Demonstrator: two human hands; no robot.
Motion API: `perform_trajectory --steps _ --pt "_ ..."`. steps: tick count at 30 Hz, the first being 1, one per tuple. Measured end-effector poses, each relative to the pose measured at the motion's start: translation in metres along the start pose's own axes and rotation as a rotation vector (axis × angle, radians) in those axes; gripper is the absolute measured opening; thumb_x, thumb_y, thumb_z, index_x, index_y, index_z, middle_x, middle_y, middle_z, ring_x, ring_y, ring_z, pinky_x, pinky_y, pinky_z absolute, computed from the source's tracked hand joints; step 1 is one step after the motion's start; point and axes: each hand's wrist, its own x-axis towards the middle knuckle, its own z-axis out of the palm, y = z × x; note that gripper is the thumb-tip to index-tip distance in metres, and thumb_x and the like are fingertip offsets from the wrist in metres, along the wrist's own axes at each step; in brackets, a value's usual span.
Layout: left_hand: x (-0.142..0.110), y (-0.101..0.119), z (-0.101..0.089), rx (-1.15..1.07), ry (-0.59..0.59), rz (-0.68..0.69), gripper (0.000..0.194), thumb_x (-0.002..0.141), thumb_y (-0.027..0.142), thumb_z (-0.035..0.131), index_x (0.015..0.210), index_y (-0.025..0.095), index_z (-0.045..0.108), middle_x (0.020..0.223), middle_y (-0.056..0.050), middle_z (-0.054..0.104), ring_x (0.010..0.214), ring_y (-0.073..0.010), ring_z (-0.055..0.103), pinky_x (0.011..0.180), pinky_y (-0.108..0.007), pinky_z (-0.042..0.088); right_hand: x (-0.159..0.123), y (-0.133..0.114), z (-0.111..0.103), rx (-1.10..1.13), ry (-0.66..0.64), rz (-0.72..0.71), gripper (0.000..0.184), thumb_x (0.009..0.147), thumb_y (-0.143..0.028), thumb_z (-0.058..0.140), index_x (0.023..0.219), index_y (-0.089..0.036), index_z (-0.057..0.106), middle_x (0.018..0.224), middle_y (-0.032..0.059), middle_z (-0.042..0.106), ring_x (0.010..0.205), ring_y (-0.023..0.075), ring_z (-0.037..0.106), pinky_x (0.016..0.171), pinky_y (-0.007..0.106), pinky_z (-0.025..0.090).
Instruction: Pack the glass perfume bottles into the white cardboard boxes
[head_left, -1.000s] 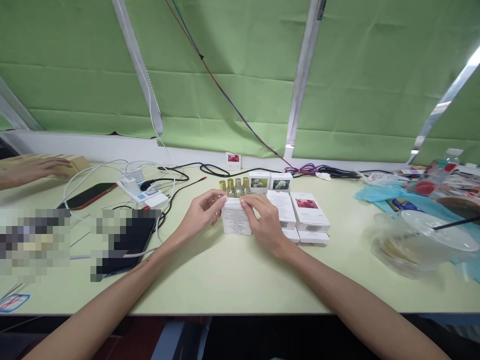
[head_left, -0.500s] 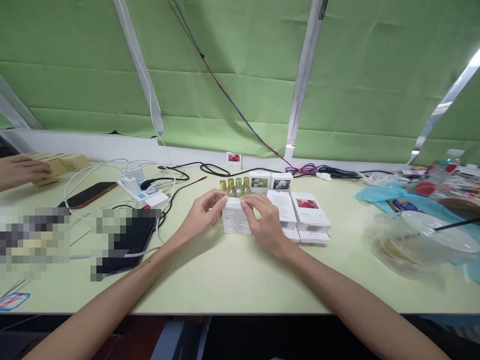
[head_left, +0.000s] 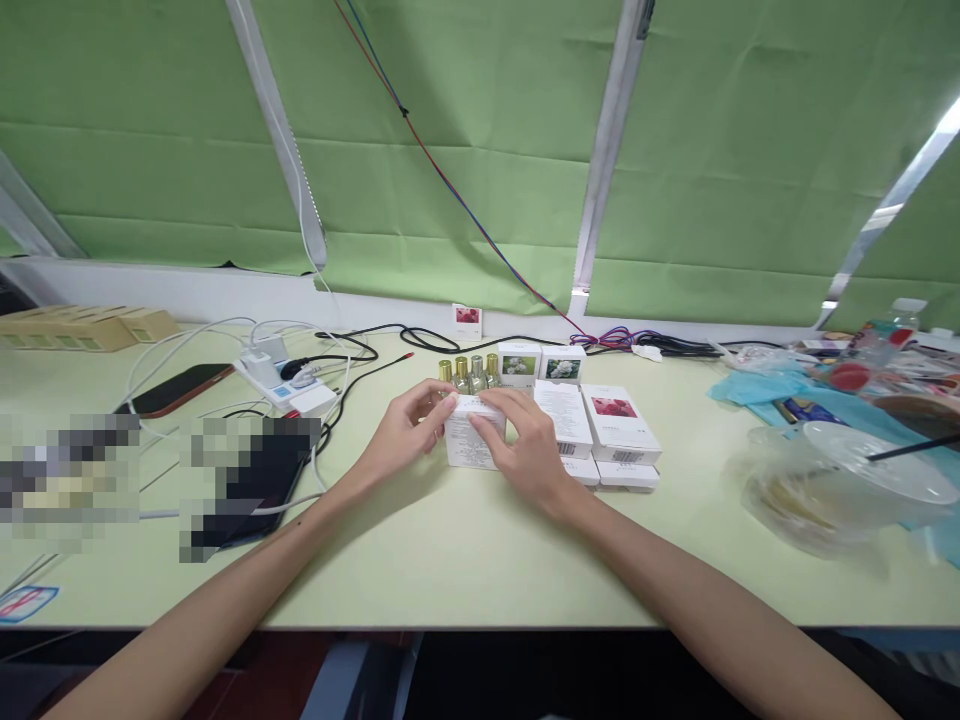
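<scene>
A small white printed carton [head_left: 466,448] stands upright on the table between my hands. My left hand [head_left: 411,425] closes on its upper left edge, thumb at the top corner. My right hand [head_left: 531,440] grips the right side, with the thumb on the printed front and the fingers over the top. Just behind the carton stand several small glass bottles [head_left: 477,374] with gold and silver caps. Right of my right hand lie stacked white cartons [head_left: 619,428], one with a red flower picture. Two cartons with white flower pictures [head_left: 562,366] stand behind them.
Power strip with white plugs [head_left: 289,385], cables and phones [head_left: 184,390] lie left. Yellow-brown boxes [head_left: 90,328] sit at the far left. On the right are a lidded plastic cup [head_left: 862,480] with a straw, blue plastic [head_left: 765,395] and clutter. One flower-picture carton [head_left: 467,322] leans at the back.
My right thumb has moved from the top edge down onto the carton's front. Another person's hand has left the yellow-brown boxes at the far left.
</scene>
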Motion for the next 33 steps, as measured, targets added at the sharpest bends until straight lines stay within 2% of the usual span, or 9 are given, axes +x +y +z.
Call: perform_trajectory --steps 6,11,33 --pt "0.0002 -0.0009 0.0 0.014 -0.004 -0.004 0.045 0.087 0.06 0.065 0.105 0.018 0.064 0.065 0.004 0.049 0.048 -0.0102 0.047 0.042 -0.023 0.039 -0.0018 0.0021 0.0014 -0.016 -0.057 0.057 0.031 0.1 -0.029 0.059 0.128 -0.017 0.068 0.127 0.0126 0.071 0.12 0.0259 0.065 0.106 0.043 0.053" --pt "0.0007 -0.0002 -0.0003 0.028 -0.006 -0.008 0.047 0.087 0.062 0.065 0.105 0.018 0.064 0.066 0.004 0.049 0.048 -0.01 0.048 0.041 -0.022 0.039 -0.0018 0.003 0.0015 -0.022 -0.078 0.072 0.034 0.101 -0.03 0.057 0.129 -0.016 0.069 0.132 0.0145 0.069 0.124 0.0268 0.064 0.109 0.043 0.053" --pt "-0.0002 0.0003 -0.001 0.026 -0.015 -0.024 0.044 0.087 0.059 0.066 0.104 0.019 0.064 0.064 0.005 0.05 0.046 -0.01 0.047 0.044 -0.024 0.04 -0.0038 0.0049 0.0021 -0.075 -0.092 0.05 0.034 0.102 -0.031 0.056 0.132 -0.021 0.069 0.136 0.0136 0.068 0.127 0.0265 0.064 0.11 0.045 0.053"
